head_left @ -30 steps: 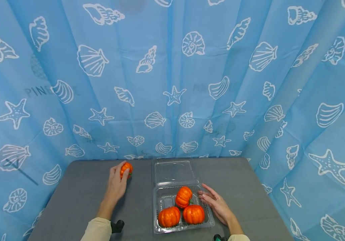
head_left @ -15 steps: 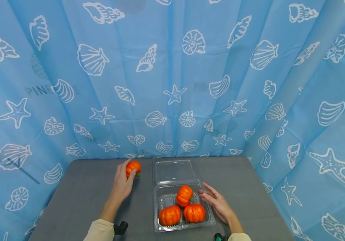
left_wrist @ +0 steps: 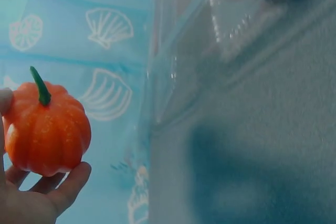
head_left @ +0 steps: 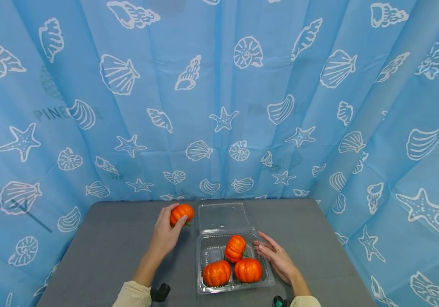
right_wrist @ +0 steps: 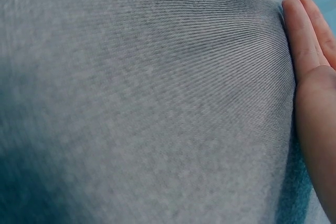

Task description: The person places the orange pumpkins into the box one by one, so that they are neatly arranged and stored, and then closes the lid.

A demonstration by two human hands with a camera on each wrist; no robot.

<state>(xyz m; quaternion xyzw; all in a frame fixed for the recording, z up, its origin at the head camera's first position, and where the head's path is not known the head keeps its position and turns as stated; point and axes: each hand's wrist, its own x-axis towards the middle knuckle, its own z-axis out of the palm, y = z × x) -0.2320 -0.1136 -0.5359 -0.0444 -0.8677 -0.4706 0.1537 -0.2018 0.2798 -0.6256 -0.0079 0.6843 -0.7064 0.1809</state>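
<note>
My left hand (head_left: 167, 233) grips a small orange pumpkin (head_left: 181, 214) between thumb and fingers, left of a clear plastic clamshell container (head_left: 208, 291). In the left wrist view the held pumpkin (left_wrist: 50, 127) shows its green stem pointing up. Three more orange pumpkins lie inside the container: one at the back (head_left: 235, 248), one at front left (head_left: 217, 273) and one at front right (head_left: 248, 270). My right hand (head_left: 278, 260) has its fingers extended right at the container's right wall. The right wrist view shows straight fingers (right_wrist: 302, 38) beside the clear plastic.
The container's clear lid (head_left: 223, 216) lies folded back toward the far edge of the grey table (head_left: 296, 221). A blue curtain (head_left: 219, 94) with white seashells hangs behind and around the table.
My left hand has carried its pumpkin rightward, toward the container. The right hand has stayed by the container's right side, and the three pumpkins inside have kept their places.
</note>
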